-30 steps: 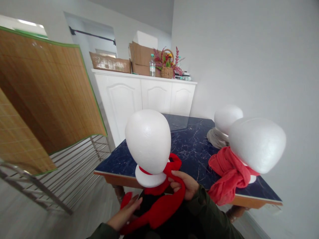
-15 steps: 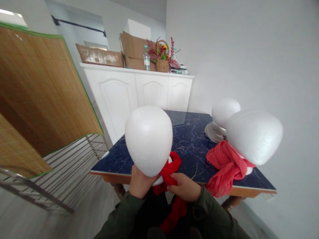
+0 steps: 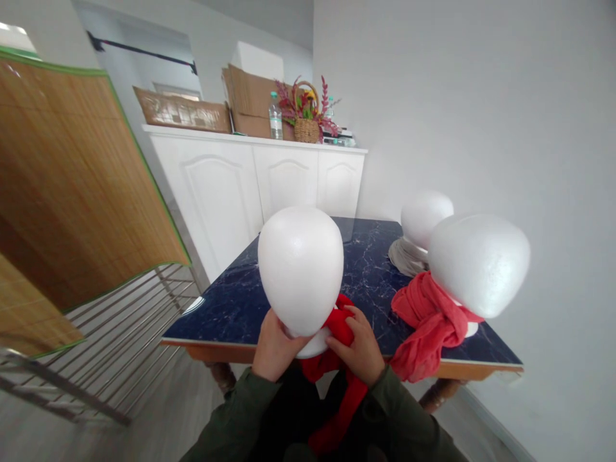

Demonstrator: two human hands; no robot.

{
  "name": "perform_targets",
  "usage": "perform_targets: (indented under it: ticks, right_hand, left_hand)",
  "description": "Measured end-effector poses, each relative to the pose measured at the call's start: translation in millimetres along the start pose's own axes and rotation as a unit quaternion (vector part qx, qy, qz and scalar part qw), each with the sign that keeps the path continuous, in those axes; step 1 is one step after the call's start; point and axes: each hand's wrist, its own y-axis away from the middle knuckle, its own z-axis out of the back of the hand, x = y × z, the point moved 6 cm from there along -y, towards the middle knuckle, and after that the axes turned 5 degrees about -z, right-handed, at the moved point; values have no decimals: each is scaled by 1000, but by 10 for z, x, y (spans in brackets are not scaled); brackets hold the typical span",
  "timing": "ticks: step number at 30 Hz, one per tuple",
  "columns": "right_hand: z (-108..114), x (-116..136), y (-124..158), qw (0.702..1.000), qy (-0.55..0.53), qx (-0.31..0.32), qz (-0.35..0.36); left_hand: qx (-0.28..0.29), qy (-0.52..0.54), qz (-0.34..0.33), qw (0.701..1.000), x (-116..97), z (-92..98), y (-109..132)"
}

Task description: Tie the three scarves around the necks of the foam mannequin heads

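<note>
A white foam mannequin head [image 3: 301,266] stands at the near edge of the blue table, facing me. My left hand [image 3: 278,350] is closed round the left side of its neck, with the thumb across the front; its other fingers are partly hidden behind. A red scarf [image 3: 341,326] wraps the right side of the neck, and one end hangs below the table edge towards my lap. My right hand [image 3: 360,346] pinches the scarf beside the neck, thumb in front and fingers over the cloth. The white base of the neck shows between both hands.
To the right stand another foam head [image 3: 479,263] in a coral scarf [image 3: 433,321] and one behind it [image 3: 426,217] with a grey scarf [image 3: 408,256]. A metal rack [image 3: 110,346] with a bamboo mat [image 3: 91,179] is at left. White cabinets [image 3: 216,186] stand behind the blue table [image 3: 221,311].
The near mannequin head has shifted to the right and turned slightly, with my left hand still at its neck. My right hand has moved up the red scarf, nearer the neck.
</note>
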Motion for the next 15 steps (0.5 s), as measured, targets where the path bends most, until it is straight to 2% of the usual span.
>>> perform_targets:
  ticks: [2,3,6,7,9,11,15]
  right_hand:
    - [-64,-86,-31,1000,-20,-13,-17]
    - [-87,-138,-45,999,-37,-18,-32]
    - [-122,-252,-64,993,-104,-9,-64]
    - [-127,-263,-64,990,-126,-1,-65]
    - [-116,-256,-59,986,-158,3,-58]
    - [-83,-243,-55,984,-169,-22,-50]
    - [-46,-245,-53,982,-164,-79,-58]
  left_hand:
    - [-3,18,-33,999,16,2,26]
    - [-24,43,-32,998,46,32,29]
    - [-121,173,71,975,236,145,18]
    - [-124,216,114,962,290,137,10]
    - [-72,277,183,941,332,45,-14]
    - [-2,304,221,927,305,-68,-24]
    - [52,356,223,906,177,-216,-6]
